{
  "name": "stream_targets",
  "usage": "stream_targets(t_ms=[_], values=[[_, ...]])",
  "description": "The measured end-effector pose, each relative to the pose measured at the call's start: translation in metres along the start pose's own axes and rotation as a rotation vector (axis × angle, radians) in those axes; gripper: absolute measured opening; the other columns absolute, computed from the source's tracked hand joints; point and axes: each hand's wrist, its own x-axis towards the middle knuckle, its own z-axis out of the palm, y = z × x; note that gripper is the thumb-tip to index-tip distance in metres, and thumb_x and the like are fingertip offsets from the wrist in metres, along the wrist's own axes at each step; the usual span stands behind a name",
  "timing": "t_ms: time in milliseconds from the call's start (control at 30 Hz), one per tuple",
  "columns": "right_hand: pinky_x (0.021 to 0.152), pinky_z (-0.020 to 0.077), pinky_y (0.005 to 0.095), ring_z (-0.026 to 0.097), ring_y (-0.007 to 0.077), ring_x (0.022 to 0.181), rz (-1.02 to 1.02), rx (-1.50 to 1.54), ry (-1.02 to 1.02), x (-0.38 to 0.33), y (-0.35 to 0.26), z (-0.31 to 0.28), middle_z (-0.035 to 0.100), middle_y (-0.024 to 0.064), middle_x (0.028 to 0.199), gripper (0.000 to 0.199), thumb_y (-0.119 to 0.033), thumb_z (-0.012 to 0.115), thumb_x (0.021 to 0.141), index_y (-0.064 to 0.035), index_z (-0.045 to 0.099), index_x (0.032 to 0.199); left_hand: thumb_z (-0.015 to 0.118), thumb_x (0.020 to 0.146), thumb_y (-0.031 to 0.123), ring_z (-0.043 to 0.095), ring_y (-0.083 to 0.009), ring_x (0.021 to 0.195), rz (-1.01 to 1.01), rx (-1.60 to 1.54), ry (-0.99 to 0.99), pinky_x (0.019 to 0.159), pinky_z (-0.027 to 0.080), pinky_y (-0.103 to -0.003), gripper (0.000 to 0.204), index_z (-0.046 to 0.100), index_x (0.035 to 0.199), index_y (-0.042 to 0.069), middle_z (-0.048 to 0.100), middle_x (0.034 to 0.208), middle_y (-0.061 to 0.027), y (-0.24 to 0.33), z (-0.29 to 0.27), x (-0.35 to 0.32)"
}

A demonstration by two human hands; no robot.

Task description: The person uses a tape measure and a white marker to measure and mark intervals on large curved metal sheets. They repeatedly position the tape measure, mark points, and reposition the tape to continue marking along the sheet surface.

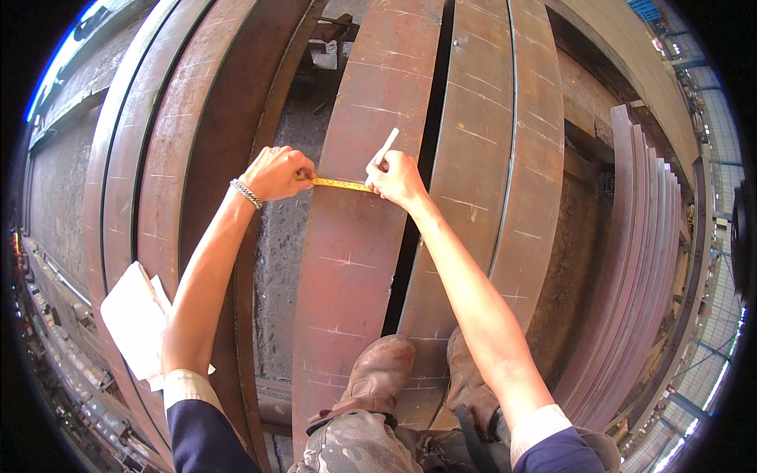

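Observation:
A yellow tape measure (339,184) stretches across a reddish-brown steel beam (359,268). My left hand (276,173) grips its left end at the beam's left edge; a chain bracelet circles that wrist. On the beam's face, my right hand (398,180) holds a pale marking stick (386,143), pointing up and away, with fingertips at the tape's right end. Whether the stick is chalk or a marker I cannot tell. Short white lines, some crossed, run along this beam and the neighbouring steel beam (465,150).
My brown boots (378,366) stand on the beams, with dark gaps between them. More beams (181,150) lie to the left, where white sheets of paper (138,319) rest beside my left forearm. Stacked steel lengths (631,268) are at the right.

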Motion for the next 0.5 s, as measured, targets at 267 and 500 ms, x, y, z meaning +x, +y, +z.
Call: stream_targets(t_ms=[267, 500], values=[[0.069, 0.0575, 0.0385, 0.073, 0.0293, 0.071, -0.027, -0.021, 0.015, -0.001, -0.004, 0.001, 0.072, 0.0193, 0.074, 0.023, -0.018, 0.069, 0.086, 0.0043, 0.067, 0.081, 0.075, 0.081, 0.022, 0.068, -0.0269, 0.07, -0.002, 0.001, -0.002, 0.064, 0.052, -0.041, 0.013, 0.077, 0.089, 0.012, 0.072, 0.075, -0.0102, 0.0, -0.002, 0.0], [0.071, 0.0572, 0.0441, 0.071, 0.0372, 0.071, -0.115, -0.271, 0.089, -0.005, -0.015, 0.011, 0.069, 0.0229, 0.074, 0.019, -0.016, 0.068, 0.085, 0.0033, 0.067, 0.082, 0.075, 0.081, 0.021, 0.068, -0.0265, 0.07, 0.004, -0.012, 0.001, 0.064, 0.052, -0.041, 0.013, 0.077, 0.089, 0.012, 0.072, 0.076, -0.0098, -0.004, 0.004, -0.002]])
